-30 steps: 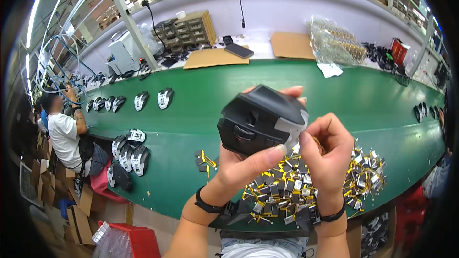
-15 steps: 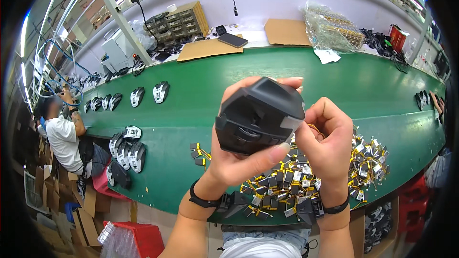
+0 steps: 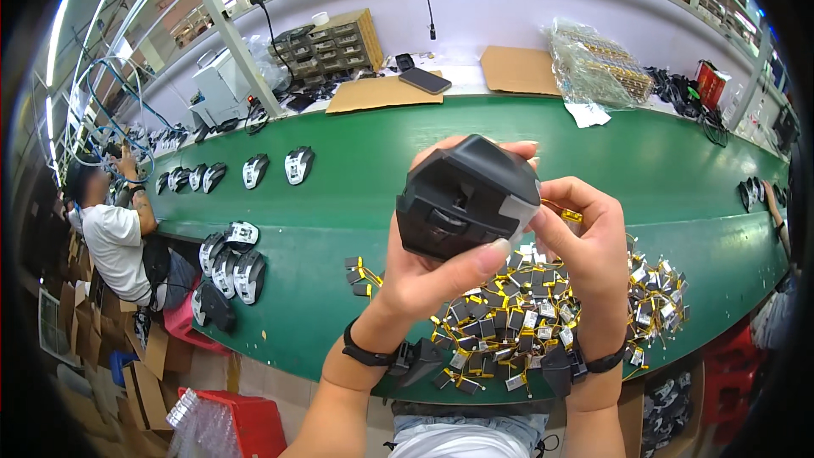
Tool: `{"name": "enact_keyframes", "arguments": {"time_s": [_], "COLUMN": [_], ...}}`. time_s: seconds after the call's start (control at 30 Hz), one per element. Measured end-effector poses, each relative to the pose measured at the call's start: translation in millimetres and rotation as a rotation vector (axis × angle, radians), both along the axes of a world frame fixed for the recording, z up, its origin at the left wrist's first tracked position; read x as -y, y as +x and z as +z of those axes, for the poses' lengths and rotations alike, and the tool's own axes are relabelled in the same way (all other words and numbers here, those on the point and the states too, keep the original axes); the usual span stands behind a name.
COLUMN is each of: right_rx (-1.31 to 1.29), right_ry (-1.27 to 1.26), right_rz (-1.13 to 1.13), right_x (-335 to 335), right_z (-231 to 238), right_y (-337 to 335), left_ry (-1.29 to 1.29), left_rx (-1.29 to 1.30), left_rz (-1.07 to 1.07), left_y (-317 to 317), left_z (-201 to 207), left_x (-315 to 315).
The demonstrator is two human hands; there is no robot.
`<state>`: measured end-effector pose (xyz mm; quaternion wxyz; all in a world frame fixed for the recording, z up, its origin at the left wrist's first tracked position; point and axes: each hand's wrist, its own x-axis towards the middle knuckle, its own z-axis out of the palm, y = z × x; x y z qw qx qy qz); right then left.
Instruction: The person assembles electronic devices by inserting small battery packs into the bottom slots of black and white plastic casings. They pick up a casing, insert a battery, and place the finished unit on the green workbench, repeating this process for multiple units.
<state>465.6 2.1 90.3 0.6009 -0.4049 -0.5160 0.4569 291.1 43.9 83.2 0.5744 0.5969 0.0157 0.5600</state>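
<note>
A black computer mouse shell (image 3: 466,191) is held up over the bench, tilted, its scroll wheel toward me. My left hand (image 3: 415,284) is closed around it, thumb along the near edge and fingertips showing over the far side. My right hand (image 3: 593,246) is closed in a pinch at the mouse's right side. Between its fingers shows a small battery (image 3: 571,215) with yellow tape and thin wires running toward the mouse. Where the wires end is hidden. Below both hands spreads a pile of small wired batteries (image 3: 509,322).
Several silver-and-black mouse parts (image 3: 225,271) stand at the left of the green bench (image 3: 381,144), more in a row farther back. Cardboard (image 3: 521,70), a phone (image 3: 425,80) and a bagged stack (image 3: 598,64) lie along the back. A person (image 3: 119,237) sits at the left; another's arm (image 3: 777,220) reaches in at the right.
The view has shifted slightly. My right fingers have opened out a little, and the yellow-taped battery now shows between them. The left hand keeps its grip on the mouse shell.
</note>
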Motion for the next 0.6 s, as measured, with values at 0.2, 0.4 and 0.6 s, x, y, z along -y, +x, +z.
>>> {"name": "enact_keyframes", "arguments": {"time_s": [0.2,0.4,0.6], "right_rx": [-0.009,0.011,0.021], "right_ry": [0.011,0.039,0.037], "right_rz": [0.001,-0.038,-0.074], "right_x": [2,3,4], "right_z": [0,-1,-4], "right_y": [-3,-3,-6], "left_ry": [-0.159,-0.168,-0.011], "left_rx": [0.006,-0.009,-0.034], "left_rz": [0.071,0.072,-0.071], "left_y": [3,5,-4], "left_z": [8,10,6], "left_x": [9,10,1]}}
